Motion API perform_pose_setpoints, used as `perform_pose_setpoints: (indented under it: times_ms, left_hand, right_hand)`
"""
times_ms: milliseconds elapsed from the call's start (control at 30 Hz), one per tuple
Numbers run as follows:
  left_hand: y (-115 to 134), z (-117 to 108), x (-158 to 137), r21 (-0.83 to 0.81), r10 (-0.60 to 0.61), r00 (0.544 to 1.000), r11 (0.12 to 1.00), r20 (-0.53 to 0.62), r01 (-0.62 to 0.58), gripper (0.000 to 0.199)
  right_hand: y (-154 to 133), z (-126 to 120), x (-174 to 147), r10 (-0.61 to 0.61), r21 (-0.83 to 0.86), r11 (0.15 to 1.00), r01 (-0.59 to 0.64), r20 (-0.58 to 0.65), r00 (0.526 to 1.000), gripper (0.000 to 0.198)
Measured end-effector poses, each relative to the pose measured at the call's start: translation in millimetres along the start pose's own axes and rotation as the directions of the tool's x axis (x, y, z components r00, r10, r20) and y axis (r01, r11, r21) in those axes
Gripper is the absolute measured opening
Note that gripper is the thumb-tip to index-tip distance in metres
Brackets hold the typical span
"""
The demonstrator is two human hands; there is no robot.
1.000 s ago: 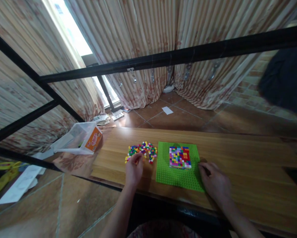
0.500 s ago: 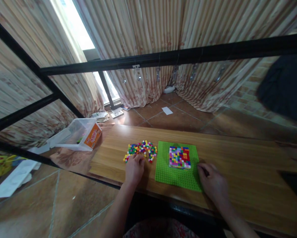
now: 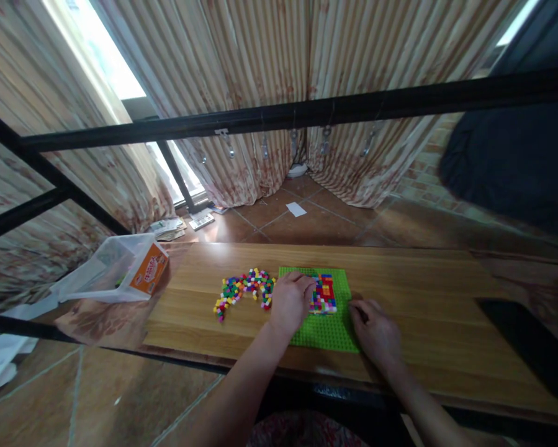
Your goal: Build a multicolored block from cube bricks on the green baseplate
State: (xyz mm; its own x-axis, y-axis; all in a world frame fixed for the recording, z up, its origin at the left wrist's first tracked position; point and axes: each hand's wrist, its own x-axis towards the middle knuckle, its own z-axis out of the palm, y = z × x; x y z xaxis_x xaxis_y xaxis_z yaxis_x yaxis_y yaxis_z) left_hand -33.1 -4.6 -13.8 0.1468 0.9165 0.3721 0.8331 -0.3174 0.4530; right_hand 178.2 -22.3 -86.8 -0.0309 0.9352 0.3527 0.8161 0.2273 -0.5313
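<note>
A green studded baseplate [image 3: 325,335] lies on the wooden table. On it stands a low block of many-coloured toy bricks [image 3: 326,293], its left part covered by my left hand [image 3: 292,303]. The fingers of that hand are pinched together over the block; whatever is between them is too small and hidden to make out. My right hand [image 3: 377,332] rests at the plate's right edge, with curled fingers and thumb closed against that edge. Left of the plate, small loose toy bricks [image 3: 234,288] in many colours spread in a curved heap.
A clear plastic box [image 3: 120,264] with an orange label stands beyond the table's left end. A dark flat object [image 3: 523,341] lies at the right of the table [image 3: 423,279]. Behind the table runs a black metal bar [image 3: 269,121] in front of striped curtains.
My left hand has moved right, from the loose bricks to above the block on the baseplate. The right hand stays at the plate's edge. The whole view has shifted with my head.
</note>
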Motion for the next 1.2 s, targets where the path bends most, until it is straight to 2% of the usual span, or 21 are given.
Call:
perform_pose_setpoints:
  times_ms: [200,567,867,1200]
  left_hand:
    - [0,11,13,0.117,0.029,0.997,0.992,0.068,-0.037,0.016]
    - [0,18,7,0.098,-0.010,1.000,0.995,-0.022,0.013,0.004]
    - [0,17,-1,0.131,0.094,0.995,0.987,-0.015,-0.091,0.018]
    - [2,20,1,0.178,0.106,0.993,0.977,0.056,-0.115,0.021]
  right_hand:
    - [2,2,0,0.001,0.050,0.999,-0.001,0.003,1.000,0.026]
    - [-2,1,1,0.017,0.039,0.999,-0.018,0.006,1.000,0.025]
    - [-2,2,1,0.041,0.043,0.998,-0.041,0.014,0.999,0.024]
    - [-2,0,0,0.020,0.018,1.000,-0.020,0.008,1.000,0.026]
